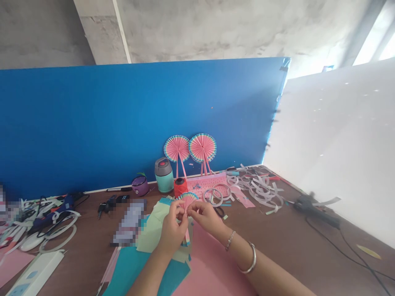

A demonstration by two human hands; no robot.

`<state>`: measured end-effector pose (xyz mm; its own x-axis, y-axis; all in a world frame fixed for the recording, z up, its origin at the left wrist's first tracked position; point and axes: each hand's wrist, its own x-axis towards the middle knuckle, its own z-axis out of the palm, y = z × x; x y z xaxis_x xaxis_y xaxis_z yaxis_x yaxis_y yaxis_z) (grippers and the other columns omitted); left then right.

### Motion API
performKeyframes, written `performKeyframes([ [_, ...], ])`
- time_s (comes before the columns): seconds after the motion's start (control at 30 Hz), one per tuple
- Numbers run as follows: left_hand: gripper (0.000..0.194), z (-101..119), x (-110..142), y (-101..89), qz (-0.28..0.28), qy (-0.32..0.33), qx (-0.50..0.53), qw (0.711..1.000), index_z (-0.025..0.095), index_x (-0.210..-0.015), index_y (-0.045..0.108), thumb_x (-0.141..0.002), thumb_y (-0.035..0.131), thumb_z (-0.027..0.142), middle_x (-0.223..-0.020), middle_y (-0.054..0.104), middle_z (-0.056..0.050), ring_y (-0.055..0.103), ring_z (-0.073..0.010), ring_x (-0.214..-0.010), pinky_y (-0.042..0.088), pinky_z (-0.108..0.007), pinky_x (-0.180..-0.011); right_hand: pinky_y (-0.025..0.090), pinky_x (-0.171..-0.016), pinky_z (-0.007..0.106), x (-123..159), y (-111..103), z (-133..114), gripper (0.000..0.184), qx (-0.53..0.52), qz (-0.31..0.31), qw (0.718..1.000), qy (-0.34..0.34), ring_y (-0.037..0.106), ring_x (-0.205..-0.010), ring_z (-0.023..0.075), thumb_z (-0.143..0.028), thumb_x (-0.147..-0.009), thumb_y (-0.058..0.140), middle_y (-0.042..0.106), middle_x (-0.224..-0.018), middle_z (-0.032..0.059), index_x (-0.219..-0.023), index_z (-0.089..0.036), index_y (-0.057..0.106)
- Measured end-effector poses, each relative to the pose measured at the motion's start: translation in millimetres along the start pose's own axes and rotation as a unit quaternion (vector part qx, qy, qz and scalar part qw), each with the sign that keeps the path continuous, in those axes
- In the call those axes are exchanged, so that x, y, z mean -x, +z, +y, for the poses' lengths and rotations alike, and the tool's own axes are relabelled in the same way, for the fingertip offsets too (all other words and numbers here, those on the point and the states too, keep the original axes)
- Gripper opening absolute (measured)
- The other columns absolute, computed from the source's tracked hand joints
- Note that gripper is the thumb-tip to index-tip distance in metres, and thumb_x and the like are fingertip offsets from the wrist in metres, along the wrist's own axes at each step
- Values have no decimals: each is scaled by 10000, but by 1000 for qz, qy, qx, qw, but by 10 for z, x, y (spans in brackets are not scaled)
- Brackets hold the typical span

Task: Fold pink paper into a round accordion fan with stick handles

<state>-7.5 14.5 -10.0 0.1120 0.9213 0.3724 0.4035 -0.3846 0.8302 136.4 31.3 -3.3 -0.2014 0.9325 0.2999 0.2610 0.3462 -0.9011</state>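
Two hands, the left hand [173, 224] and the right hand [206, 216], pinch a small folded paper fan [188, 198] between thumbs and fingers, the fingertips drawn close together at the base of its pleats. The fan is held above the middle of the surface [265, 234], its pink folds spread upward and a striped end hanging below the left fingers. A chain bracelet [230, 240] and a silver bangle [253, 260] circle the right wrist.

Beneath the hands lie overlapping sheets: green paper [151, 235], teal paper [143, 269] and pink paper [216, 267], reaching toward the near edge. Just beyond the fan is a red container [180, 189] with a dark lid.

Along the far edge are a purple pot [140, 187], a teal flask [164, 181] with a grey top, and two round pink fans [202, 147], upright before a blue panel [92, 123]. Curled white strips [265, 191] are heaped near the far right corner. A white power strip [40, 273] lies toward the near left corner, and a yellow leaf [368, 251] rests by the right edge.
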Motion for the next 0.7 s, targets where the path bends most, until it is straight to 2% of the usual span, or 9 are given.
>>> performKeyframes([
  [0.7, 248, -42, 0, 24, 8, 13, 13, 1000, 229, -1054, 447, -807, 467, 242, -615, 486, 55, 466, -120, -569, 362, -195, -535, 337, -520, 189, 8, 39, 49, 132, 49, 4, 999, -17, 499, -576, 95, -105, -721, 503, 587, -622, -18, -652, -164, 599],
])
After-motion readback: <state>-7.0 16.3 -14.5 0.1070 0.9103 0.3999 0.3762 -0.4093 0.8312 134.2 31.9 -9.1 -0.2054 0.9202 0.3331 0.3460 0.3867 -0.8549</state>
